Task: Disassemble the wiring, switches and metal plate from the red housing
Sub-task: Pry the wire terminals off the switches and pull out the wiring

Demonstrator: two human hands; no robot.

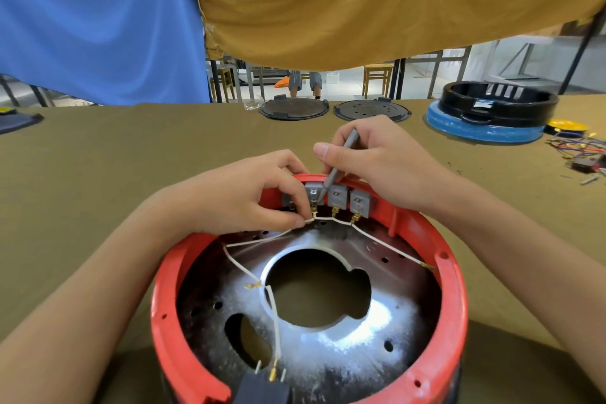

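A table covered in olive-brown cloth fills the scene, with blue and mustard fabric sheets hanging behind it. At the near edge sits the round red plastic housing, open side up, holding a shiny metal plate with a large central cut-out and small holes. Along the housing's far wall stands a row of grey switches with brass terminals, linked by thin white wiring that loops across the plate to a black plug block at the near rim. The left hand pinches the white wire just below the left switches, fingers curled. The right hand grips a slim grey tool like a pen, its tip touching a switch. No writing is legible.
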